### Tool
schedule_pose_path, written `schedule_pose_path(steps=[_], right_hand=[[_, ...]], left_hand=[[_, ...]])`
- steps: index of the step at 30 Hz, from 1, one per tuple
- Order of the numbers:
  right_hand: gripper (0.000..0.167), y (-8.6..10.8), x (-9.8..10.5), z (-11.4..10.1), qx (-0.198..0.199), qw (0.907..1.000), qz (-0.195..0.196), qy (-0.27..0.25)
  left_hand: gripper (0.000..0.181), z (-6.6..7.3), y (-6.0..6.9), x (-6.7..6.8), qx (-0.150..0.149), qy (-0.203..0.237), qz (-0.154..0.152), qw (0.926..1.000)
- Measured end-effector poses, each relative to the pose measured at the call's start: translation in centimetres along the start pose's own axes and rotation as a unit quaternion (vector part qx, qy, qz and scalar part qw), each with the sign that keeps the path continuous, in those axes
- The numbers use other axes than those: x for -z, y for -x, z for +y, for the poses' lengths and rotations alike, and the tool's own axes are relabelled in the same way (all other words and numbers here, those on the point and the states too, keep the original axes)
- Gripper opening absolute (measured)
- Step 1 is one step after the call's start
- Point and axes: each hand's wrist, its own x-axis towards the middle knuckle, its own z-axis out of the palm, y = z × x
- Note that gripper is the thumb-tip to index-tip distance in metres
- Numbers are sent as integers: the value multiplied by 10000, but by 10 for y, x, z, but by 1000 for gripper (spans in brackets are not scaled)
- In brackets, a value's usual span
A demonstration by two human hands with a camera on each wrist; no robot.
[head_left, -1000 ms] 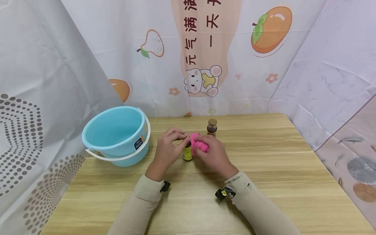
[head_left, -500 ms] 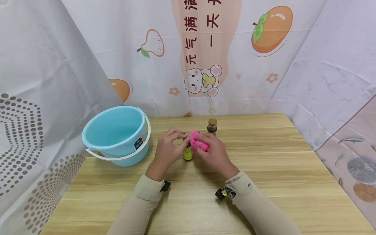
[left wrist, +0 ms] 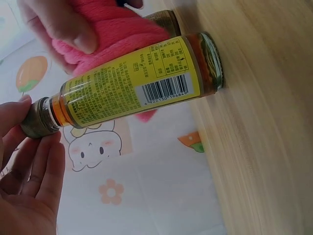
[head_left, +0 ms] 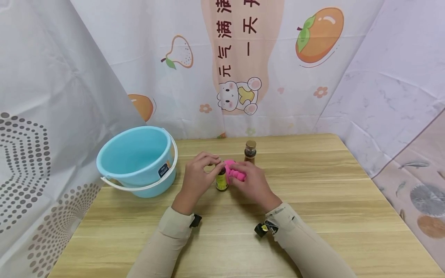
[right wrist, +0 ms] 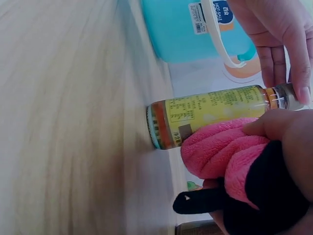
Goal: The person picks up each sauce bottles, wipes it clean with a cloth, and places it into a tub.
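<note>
A glass bottle (left wrist: 132,83) with a yellow barcoded label and a metallic cap stands upright on the wooden table. My left hand (head_left: 199,173) pinches its cap (left wrist: 36,120) between thumb and fingers. In my right hand (head_left: 253,183) is a bunched, fuzzy pink cloth (right wrist: 225,147) with black parts, one a strap (right wrist: 198,200) with a small hole. The cloth lies against the side of the bottle, and its far part is hidden behind the bottle. Just beyond my right hand stands a second, brown bottle (head_left: 250,151) with a gold-brown cap, its lower part covered by the hand.
A light blue bucket (head_left: 139,170) with a white handle stands on the left of the table (head_left: 313,231). Printed curtains (head_left: 278,96) hang behind the table and along both sides. A small black device (head_left: 261,230) is strapped at my right wrist.
My right hand moved the pink cloth slightly up the bottle, then back down along it. The left hand kept its pinch on the cap, and the bottle stayed in place.
</note>
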Motion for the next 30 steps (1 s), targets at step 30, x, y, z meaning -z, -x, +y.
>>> schedule_pose_path(steps=[30], right_hand=[[35,1,-8,8,-36,9998,-163,63]], left_hand=[[12,-1,2,0,-159,42,105,9998]])
